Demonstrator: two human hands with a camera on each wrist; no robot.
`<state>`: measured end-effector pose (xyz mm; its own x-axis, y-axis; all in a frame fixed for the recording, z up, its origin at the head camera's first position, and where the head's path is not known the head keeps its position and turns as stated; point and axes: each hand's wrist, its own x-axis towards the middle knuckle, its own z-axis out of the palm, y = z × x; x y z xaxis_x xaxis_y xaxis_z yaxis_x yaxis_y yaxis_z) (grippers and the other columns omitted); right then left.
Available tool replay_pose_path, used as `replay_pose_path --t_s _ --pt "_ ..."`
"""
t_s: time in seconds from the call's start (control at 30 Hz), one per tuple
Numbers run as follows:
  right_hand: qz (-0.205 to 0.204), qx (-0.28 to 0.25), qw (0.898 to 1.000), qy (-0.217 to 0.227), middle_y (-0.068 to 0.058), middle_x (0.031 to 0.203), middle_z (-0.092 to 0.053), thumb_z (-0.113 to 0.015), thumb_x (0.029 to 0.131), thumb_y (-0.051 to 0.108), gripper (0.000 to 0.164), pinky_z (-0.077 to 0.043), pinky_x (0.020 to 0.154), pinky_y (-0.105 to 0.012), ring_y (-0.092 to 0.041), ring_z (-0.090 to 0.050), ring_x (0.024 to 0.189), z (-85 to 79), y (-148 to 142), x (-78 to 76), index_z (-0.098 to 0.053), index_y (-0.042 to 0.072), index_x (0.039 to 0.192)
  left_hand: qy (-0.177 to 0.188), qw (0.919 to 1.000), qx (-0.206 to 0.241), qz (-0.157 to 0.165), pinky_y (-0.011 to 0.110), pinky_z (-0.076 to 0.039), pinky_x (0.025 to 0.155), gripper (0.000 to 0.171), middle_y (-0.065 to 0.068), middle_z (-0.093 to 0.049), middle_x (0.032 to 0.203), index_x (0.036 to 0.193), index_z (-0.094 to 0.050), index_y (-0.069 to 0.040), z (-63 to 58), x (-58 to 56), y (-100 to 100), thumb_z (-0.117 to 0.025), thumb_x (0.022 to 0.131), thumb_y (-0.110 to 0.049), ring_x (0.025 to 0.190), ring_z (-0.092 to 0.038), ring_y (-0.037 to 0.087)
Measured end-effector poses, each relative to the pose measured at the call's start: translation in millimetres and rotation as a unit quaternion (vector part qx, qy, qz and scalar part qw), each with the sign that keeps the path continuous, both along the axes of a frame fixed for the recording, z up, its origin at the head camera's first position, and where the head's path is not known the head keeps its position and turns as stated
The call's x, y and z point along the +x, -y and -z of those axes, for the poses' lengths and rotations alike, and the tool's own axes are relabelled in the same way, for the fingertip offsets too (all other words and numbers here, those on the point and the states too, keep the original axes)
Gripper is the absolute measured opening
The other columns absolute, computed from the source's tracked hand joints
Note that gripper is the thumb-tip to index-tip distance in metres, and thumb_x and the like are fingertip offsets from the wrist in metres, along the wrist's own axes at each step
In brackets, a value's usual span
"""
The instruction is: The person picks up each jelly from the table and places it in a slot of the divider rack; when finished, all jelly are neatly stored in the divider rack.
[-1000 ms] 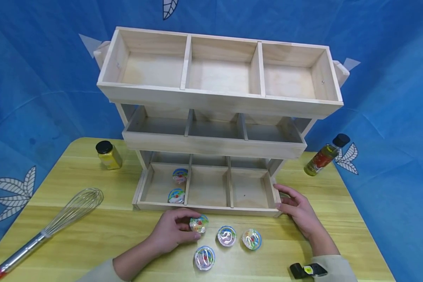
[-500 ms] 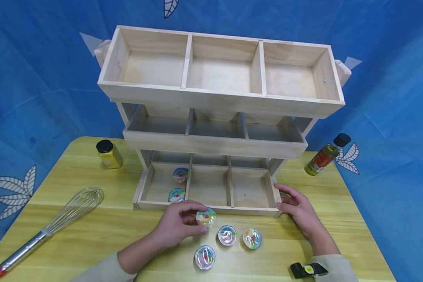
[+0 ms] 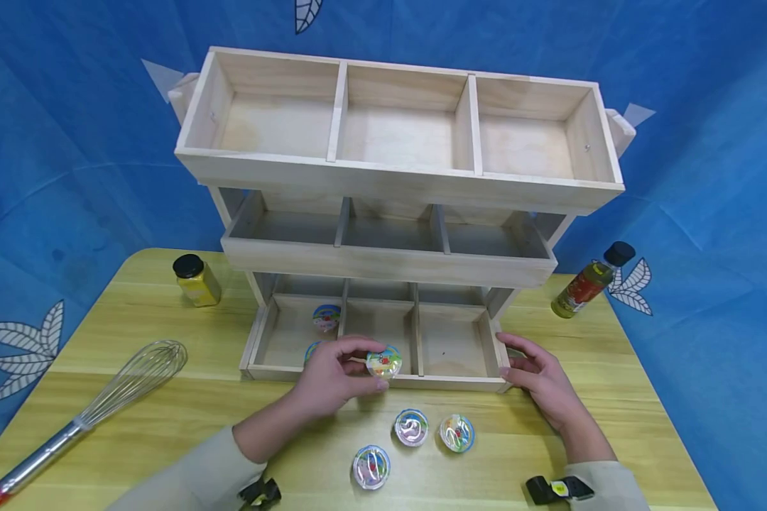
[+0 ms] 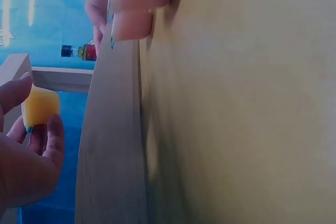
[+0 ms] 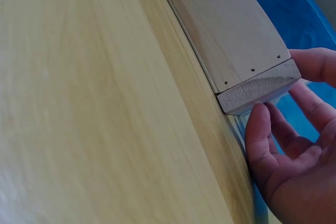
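My left hand (image 3: 335,372) pinches a small jelly cup (image 3: 385,362) with a printed lid between thumb and fingers. It is over the front edge of the wooden rack's bottom tier (image 3: 447,384), at the middle compartment. In the left wrist view the jelly cup (image 4: 43,106) looks orange. My right hand (image 3: 540,372) grips the right front corner of that tier; the right wrist view has thumb and fingers around the board's end (image 5: 260,87). One jelly cup (image 3: 327,317) lies in the bottom left compartment, and another (image 3: 311,350) is partly hidden by my left hand.
Three more jelly cups stand on the table: one (image 3: 412,427), a second (image 3: 457,433) and a third (image 3: 371,467) nearer me. A whisk (image 3: 131,380) and a yellow jar (image 3: 197,281) are at left, a bottle (image 3: 584,287) at right. Upper tiers (image 3: 390,262) overhang the bottom one.
My left hand has carried the jelly cup from the table up and forward, slightly right, to the bottom tier's front edge. My right hand has stayed at the corner.
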<state>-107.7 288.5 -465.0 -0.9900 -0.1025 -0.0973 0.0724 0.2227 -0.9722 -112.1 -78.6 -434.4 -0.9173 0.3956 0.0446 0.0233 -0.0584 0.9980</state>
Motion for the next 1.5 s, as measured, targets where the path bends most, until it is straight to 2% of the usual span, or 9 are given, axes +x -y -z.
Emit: replay_pose_path --t_s 0.17,0.37,0.53,0.73,0.8,0.97,1.17,1.5 --pt "-0.001 0.001 1.000 -0.001 -0.020 0.148 -0.039 -0.067 0.092 0.002 0.057 -0.052 0.087 -0.024 -0.024 -0.057 0.109 1.5 0.3 -0.3 -0.046 -0.002 0.145 0.003 1.0000 -0.002 -0.007 0.032 -0.060 0.073 0.047 0.016 -0.065 0.112 0.117 -0.068 0.005 -1.4 -16.4 -10.0 -0.082 0.073 0.011 0.088 -0.069 0.028" --pt "-0.003 0.007 1.000 0.002 -0.020 0.148 -0.038 -0.068 0.092 0.004 0.056 -0.052 0.088 -0.024 -0.022 -0.057 0.110 3.9 0.0 -1.2 -0.047 -0.001 0.144 0.000 0.9993 -0.019 -0.033 0.032 -0.060 0.074 0.046 0.016 -0.066 0.107 0.115 -0.068 0.005 3.9 -33.8 -21.2 -0.083 0.072 0.012 0.088 -0.068 0.029" --pt "-0.001 0.008 1.000 0.005 -0.020 0.149 -0.038 -0.068 0.092 0.005 0.057 -0.052 0.088 -0.024 -0.022 -0.057 0.110 4.8 0.7 -0.8 -0.047 -0.001 0.144 0.002 0.9965 -0.050 -0.067 0.033 -0.060 0.073 0.045 0.014 -0.066 0.106 0.113 -0.071 0.000 10.7 -46.6 -29.5 -0.085 0.071 0.008 0.089 -0.068 0.028" --pt "0.006 0.006 1.000 0.012 -0.019 0.149 -0.038 -0.067 0.092 0.004 0.056 -0.051 0.088 -0.023 -0.025 -0.056 0.112 4.8 1.2 0.0 -0.047 -0.001 0.145 -0.019 0.9918 -0.089 -0.090 0.031 -0.059 0.072 0.044 0.012 -0.067 0.103 0.112 -0.072 -0.002 21.7 -61.1 -41.2 -0.087 0.071 0.002 0.087 -0.069 0.023" --pt "0.007 0.003 1.000 0.012 -0.019 0.150 -0.038 -0.067 0.092 0.003 0.056 -0.051 0.088 -0.023 -0.026 -0.056 0.112 4.6 1.6 0.5 -0.046 -0.002 0.145 -0.015 0.9908 -0.093 -0.097 0.030 -0.059 0.072 0.045 0.010 -0.068 0.101 0.111 -0.073 -0.003 24.7 -64.8 -44.7 -0.088 0.070 0.001 0.087 -0.069 0.023" --pt "0.008 -0.002 1.000 0.016 -0.019 0.151 -0.037 -0.066 0.093 0.002 0.058 -0.051 0.089 -0.023 -0.026 -0.056 0.113 3.3 1.9 1.0 -0.045 -0.001 0.146 -0.008 0.9864 -0.117 -0.115 0.029 -0.059 0.072 0.045 0.007 -0.069 0.101 0.110 -0.074 -0.006 28.9 -70.3 -49.1 -0.090 0.068 -0.001 0.087 -0.068 0.021" --pt "0.011 -0.001 1.000 0.011 -0.019 0.150 -0.037 -0.066 0.093 0.001 0.058 -0.052 0.087 -0.023 -0.022 -0.057 0.110 0.6 1.8 1.0 -0.045 -0.002 0.146 -0.011 0.9789 -0.166 -0.118 0.029 -0.057 0.072 0.045 0.003 -0.067 0.098 0.111 -0.073 -0.009 30.0 -75.0 -51.7 -0.090 0.070 -0.005 0.085 -0.064 0.020" --pt "0.008 -0.001 1.000 0.006 -0.019 0.149 -0.038 -0.066 0.092 0.001 0.057 -0.052 0.087 -0.023 -0.022 -0.057 0.109 0.1 1.7 -0.1 -0.045 -0.002 0.146 -0.005 0.9733 -0.192 -0.125 0.031 -0.055 0.071 0.043 0.003 -0.066 0.093 0.107 -0.073 -0.007 33.5 -77.9 -53.6 -0.089 0.068 0.000 0.083 -0.061 0.020"
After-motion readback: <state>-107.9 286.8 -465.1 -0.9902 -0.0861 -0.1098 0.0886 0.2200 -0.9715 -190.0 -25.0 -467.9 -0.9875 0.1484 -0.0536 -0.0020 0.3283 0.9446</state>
